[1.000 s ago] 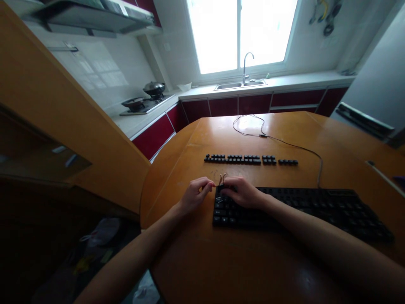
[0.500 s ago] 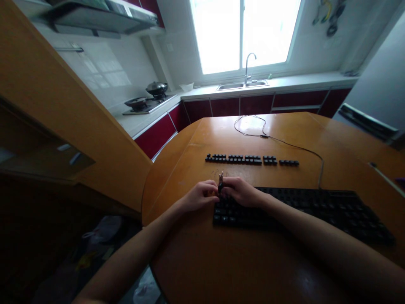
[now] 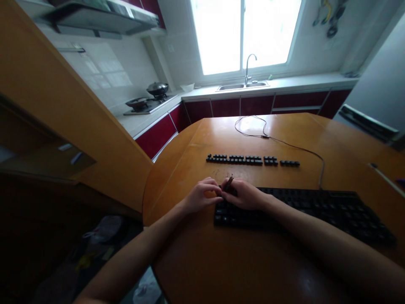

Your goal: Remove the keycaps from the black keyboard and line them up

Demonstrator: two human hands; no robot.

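A black keyboard (image 3: 303, 211) lies on the wooden table, most of its left part under my right hand and forearm. My right hand (image 3: 245, 194) is closed round a small, slim dark tool with a shiny metal tip (image 3: 230, 182); the tip points up and slightly right. Close beside it, my left hand (image 3: 202, 195) has thumb and fingers pinched together over the keyboard's upper left corner. Whatever sits between those fingertips is too small and hidden to make out. Beyond both hands, loose black keycaps (image 3: 237, 159) stand in rows on the table.
The keyboard's cable (image 3: 294, 146) runs back over the wooden table (image 3: 177, 169) and loops near its far edge. Behind are a counter with a sink (image 3: 232, 87) and a stove with two pans (image 3: 157, 88). A wooden panel (image 3: 104, 135) rises at left.
The slim tool has tilted from nearly upright to leaning right and moved slightly right within my right hand. My left fingertips have shifted a little right. The keycap rows look the same.
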